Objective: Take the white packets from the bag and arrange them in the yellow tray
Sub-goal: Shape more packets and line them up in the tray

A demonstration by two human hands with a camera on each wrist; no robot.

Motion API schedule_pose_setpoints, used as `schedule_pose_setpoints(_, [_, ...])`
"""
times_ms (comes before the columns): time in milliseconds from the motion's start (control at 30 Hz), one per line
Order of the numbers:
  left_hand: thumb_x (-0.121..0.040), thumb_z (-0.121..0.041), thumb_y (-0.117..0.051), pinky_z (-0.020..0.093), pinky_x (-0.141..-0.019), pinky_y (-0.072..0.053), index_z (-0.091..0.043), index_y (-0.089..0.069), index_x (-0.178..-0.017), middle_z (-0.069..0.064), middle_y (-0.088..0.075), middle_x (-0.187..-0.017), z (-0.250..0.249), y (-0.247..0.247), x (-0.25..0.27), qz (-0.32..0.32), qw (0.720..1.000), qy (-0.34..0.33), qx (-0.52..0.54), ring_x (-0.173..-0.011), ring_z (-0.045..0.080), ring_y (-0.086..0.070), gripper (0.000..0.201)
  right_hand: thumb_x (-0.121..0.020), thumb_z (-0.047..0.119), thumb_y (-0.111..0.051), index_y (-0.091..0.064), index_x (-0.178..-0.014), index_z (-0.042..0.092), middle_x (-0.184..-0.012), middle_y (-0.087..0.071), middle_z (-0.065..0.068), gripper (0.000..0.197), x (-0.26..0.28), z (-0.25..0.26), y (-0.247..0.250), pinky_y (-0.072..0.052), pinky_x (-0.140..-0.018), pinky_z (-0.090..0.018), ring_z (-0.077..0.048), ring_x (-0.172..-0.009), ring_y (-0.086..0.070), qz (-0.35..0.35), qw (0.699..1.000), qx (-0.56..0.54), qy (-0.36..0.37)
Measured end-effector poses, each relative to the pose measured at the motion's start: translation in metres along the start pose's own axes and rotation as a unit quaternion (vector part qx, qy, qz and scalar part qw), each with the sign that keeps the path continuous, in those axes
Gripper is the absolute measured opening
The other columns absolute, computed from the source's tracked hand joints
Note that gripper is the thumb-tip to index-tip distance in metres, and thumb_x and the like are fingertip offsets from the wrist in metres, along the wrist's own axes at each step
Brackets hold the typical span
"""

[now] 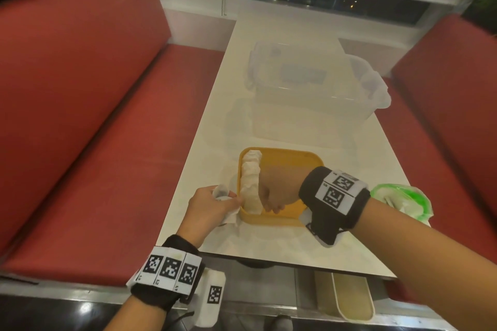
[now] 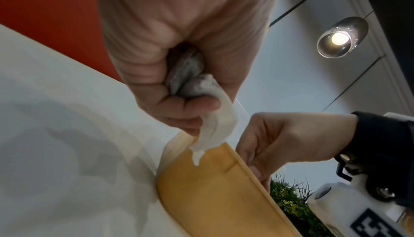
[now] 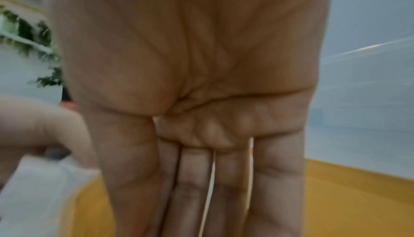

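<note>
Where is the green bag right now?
In the head view the green bag lies at the table's near right edge, just right of the yellow tray and behind the right wrist.

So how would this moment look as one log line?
left hand: grips packet | right hand: flat against packet row | tray: one row

- We count one yellow tray [image 1: 290, 166].
- We count one row of white packets [image 1: 250, 183] inside; their number we cannot tell.
- We see one green-trimmed bag [image 1: 403, 199].
- We see one clear box [image 1: 309, 99].
</note>
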State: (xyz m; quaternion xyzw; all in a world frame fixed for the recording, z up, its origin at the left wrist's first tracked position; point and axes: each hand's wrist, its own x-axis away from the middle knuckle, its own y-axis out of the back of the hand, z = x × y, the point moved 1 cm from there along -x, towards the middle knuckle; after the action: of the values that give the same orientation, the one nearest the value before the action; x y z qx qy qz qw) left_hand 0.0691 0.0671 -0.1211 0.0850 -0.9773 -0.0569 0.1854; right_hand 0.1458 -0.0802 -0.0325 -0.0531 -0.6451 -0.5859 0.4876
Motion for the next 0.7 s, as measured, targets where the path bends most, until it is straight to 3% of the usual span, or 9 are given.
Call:
schedule_pose_setpoints(100, [-0.076, -0.020, -0.075, 0.024, -0.055, -0.045, -0.015, -0.071, -0.080, 0.005, -0.064, -0.079, 0.001, -0.002, -0.001, -0.001, 1.000, 0.009, -0.004, -0.069, 0.018, -0.059, 0.007, -0.093, 0.004, -0.043, -0.066, -0.119, 0.009, -0.110, -0.069, -0.010, 0.035, -0.006, 0.005, -0.009, -0.048, -0.077, -0.028, -0.027, -0.100, -0.063, 0.077, 0.995, 0.058, 0.004])
schedule_pose_setpoints(200, [-0.076, -0.020, -0.075, 0.027, -0.058, -0.046, -0.016, -0.070, -0.078, 0.003, -0.062, -0.076, 0.002, -0.004, 0.001, -0.003, 1.000, 0.010, -0.007, -0.069, 0.019, -0.058, 0.007, -0.095, 0.001, -0.033, -0.056, -0.128, 0.009, -0.114, -0.061, -0.010, 0.041, -0.013, 0.010, -0.016, -0.040, -0.073, -0.029, -0.028, -0.095, -0.055, 0.122, 0.986, 0.108, 0.025])
schedule_pose_setpoints(267, [-0.076, -0.020, -0.075, 0.027, -0.058, -0.046, -0.016, -0.070, -0.077, 0.002, -0.061, -0.074, 0.000, -0.005, 0.003, -0.002, 1.000, 0.009, -0.010, -0.069, 0.019, -0.057, 0.007, -0.096, 0.001, -0.031, -0.055, -0.129, 0.008, -0.112, -0.058, -0.009, 0.041, -0.015, 0.011, -0.017, -0.038, -0.070, -0.027, -0.028, -0.096, -0.053, 0.121, 0.985, 0.119, 0.029])
schedule_pose_setpoints(367, [-0.076, -0.020, -0.076, 0.027, -0.058, -0.048, -0.015, -0.070, -0.078, 0.004, -0.062, -0.077, -0.002, -0.004, 0.004, -0.003, 1.000, 0.010, -0.010, -0.071, 0.020, -0.059, 0.008, -0.097, 0.003, -0.032, -0.047, -0.140, 0.015, -0.131, -0.055, -0.008, 0.047, -0.016, 0.011, -0.017, -0.039, -0.083, -0.029, -0.030, -0.117, -0.052, 0.105, 0.985, 0.135, 0.031])
schedule_pose_setpoints(467, [-0.076, -0.021, -0.075, 0.028, -0.060, -0.050, -0.016, -0.071, -0.078, 0.006, -0.064, -0.081, -0.005, -0.002, 0.005, -0.002, 1.000, 0.010, -0.017, -0.076, 0.022, -0.061, 0.008, -0.096, 0.003, -0.034, -0.047, -0.141, 0.021, -0.135, -0.052, -0.006, 0.050, -0.014, 0.008, -0.015, -0.039, -0.085, -0.028, -0.027, -0.119, -0.051, 0.083, 0.989, 0.116, 0.029])
schedule_pose_setpoints(533, [-0.076, -0.021, -0.075, 0.027, -0.059, -0.048, -0.018, -0.070, -0.075, 0.004, -0.062, -0.078, -0.007, -0.002, 0.005, -0.003, 1.000, 0.012, -0.022, -0.074, 0.021, -0.059, 0.006, -0.095, 0.005, -0.037, -0.056, -0.131, 0.023, -0.127, -0.057, -0.003, 0.045, -0.012, 0.001, -0.011, -0.040, -0.082, -0.026, -0.023, -0.109, -0.054, 0.030, 0.997, 0.063, 0.023])
schedule_pose_setpoints(600, [-0.076, -0.020, -0.074, 0.026, -0.059, -0.047, -0.019, -0.069, -0.072, 0.002, -0.061, -0.075, -0.009, -0.002, 0.006, -0.004, 1.000, 0.016, -0.020, -0.072, 0.020, -0.058, 0.007, -0.095, 0.012, -0.043, -0.067, -0.110, 0.018, -0.105, -0.064, -0.002, 0.029, -0.009, -0.007, -0.005, -0.045, -0.078, -0.026, -0.022, -0.096, -0.058, -0.059, 0.998, 0.017, 0.008])
schedule_pose_setpoints(667, [-0.076, -0.020, -0.075, 0.027, -0.060, -0.048, -0.018, -0.069, -0.074, 0.002, -0.062, -0.078, -0.010, -0.003, 0.006, -0.004, 1.000, 0.020, -0.020, -0.073, 0.020, -0.059, 0.006, -0.093, 0.014, -0.048, -0.064, -0.086, 0.014, -0.077, -0.059, 0.001, 0.018, -0.007, -0.014, 0.000, -0.040, -0.060, -0.022, -0.022, -0.077, -0.055, -0.130, 0.991, 0.011, -0.016])
schedule_pose_setpoints(700, [-0.075, -0.021, -0.075, 0.028, -0.060, -0.049, -0.018, -0.070, -0.076, 0.003, -0.062, -0.079, -0.010, -0.003, 0.007, -0.004, 1.000, 0.022, -0.021, -0.074, 0.020, -0.060, 0.007, -0.092, 0.014, -0.051, -0.064, -0.083, 0.013, -0.072, -0.056, 0.001, 0.016, -0.006, -0.016, 0.002, -0.035, -0.053, -0.021, -0.020, -0.072, -0.053, -0.141, 0.990, 0.018, -0.025])
